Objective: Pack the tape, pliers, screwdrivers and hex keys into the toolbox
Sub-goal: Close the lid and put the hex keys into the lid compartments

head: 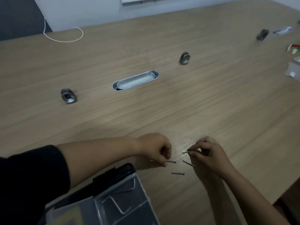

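Nearest to me, the toolbox (113, 200) sat at the bottom edge of the view, its clear lid showing bent hex keys (116, 207) lying in the compartments beneath, and a black latch part at its far corner. My left forearm, in a dark sleeve (32, 176), crossed just above it.

Just beyond the toolbox, on the bench (146, 114), a short dark screw (178, 173) lay loose between my two hands. My left hand (155, 148) was curled, its fingertips pinched on a second screw (171, 162) that stuck out to the right, low over the wood. My right hand (209, 155) was also curled, thumb and forefinger closed on a thin metal piece (185, 152) pointing left; I could not tell from the blur if it was a screw or a small bit. Another screw (188, 163) lay slanted just under that hand, touching or nearly touching the fingers.

Farther out, in the middle of the bench, I saw a long oval metal cable port (135, 80) set into the wood. A small metal fitting (68, 96) stood to its left and a similar one (184, 58) to its right and farther back. Toward the far right edge lay another dark fitting (262, 34), a silvery object (282, 30), and some small packets and scraps (293, 69), too blurred to name. At the far left a white cord (65, 40) looped across the bench's back edge, below a pale wall.
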### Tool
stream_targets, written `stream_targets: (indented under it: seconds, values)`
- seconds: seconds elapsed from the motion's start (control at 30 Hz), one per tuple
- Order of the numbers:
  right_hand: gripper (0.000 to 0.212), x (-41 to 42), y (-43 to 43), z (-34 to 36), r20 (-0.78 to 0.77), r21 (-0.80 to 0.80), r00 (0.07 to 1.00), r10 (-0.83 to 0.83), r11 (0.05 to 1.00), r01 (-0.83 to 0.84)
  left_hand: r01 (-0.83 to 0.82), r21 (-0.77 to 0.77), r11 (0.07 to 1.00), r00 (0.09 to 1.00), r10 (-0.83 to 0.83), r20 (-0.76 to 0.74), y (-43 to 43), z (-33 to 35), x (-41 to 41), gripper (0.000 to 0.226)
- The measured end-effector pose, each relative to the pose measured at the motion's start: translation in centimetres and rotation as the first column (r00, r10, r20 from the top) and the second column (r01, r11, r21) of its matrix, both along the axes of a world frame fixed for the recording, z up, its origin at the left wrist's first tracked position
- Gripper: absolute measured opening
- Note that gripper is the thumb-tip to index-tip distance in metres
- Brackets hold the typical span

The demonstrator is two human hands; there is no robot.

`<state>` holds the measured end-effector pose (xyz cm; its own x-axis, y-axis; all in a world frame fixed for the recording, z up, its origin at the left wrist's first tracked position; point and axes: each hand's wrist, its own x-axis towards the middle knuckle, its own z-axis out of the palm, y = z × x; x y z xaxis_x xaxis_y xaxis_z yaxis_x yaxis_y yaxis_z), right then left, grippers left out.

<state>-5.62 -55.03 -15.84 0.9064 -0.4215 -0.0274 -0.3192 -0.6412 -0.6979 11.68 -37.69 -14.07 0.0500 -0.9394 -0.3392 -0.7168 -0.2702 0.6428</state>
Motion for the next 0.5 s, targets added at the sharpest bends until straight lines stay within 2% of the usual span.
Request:
stream_targets:
  seconds: [0.13, 0.17, 0.23, 0.3, 0.37, 0.43, 0.5]
  values:
    - [0.008, -0.1, 0.0, -0.7, 0.019, 0.018, 1.000, -0.025, 1.000, 0.024, 0.014, -0.029, 0.999, 0.997, -0.011, 0.080, -0.5, -0.9, -0.3, 0.012]
    - [0.008, 0.0, 0.1, -0.7, 0.013, 0.025, 0.999, -0.040, 0.999, 0.040, 0.019, -0.016, 1.000, 0.996, -0.017, 0.092, -0.3, -0.8, -0.3, 0.012]
    - [0.022, 0.0, 0.2, -0.4, 0.011, 0.092, 0.996, -0.087, 0.992, 0.085, 0.004, 0.003, 1.000, 0.995, -0.005, 0.097, 0.1, 0.1, -0.3, 0.013]
    - [0.027, -0.1, 0.8, 0.9, 0.034, 0.217, 0.992, -0.123, 0.970, 0.113, -0.082, 0.001, 0.997, 0.996, 0.082, 0.023, 1.0, 2.7, 0.0, 0.012]
    - [0.018, -0.4, 2.4, 3.4, 0.060, 0.314, 0.995, -0.085, 0.947, 0.062, -0.123, 0.013, 0.992, 0.983, 0.124, -0.137, 2.9, 6.8, 0.3, 0.009]
    - [0.014, -0.8, 4.6, 6.0, 0.069, 0.359, 0.997, 0.031, 0.932, -0.053, -0.021, 0.095, 0.995, 0.958, 0.047, -0.283, 5.4, 11.3, 0.1, 0.009]
    - [0.010, -1.5, 7.5, 8.6, 0.057, 0.408, 0.978, 0.203, 0.889, -0.208, 0.149, 0.202, 0.968, 0.936, -0.072, -0.345, 8.1, 14.6, -1.1, 0.011]
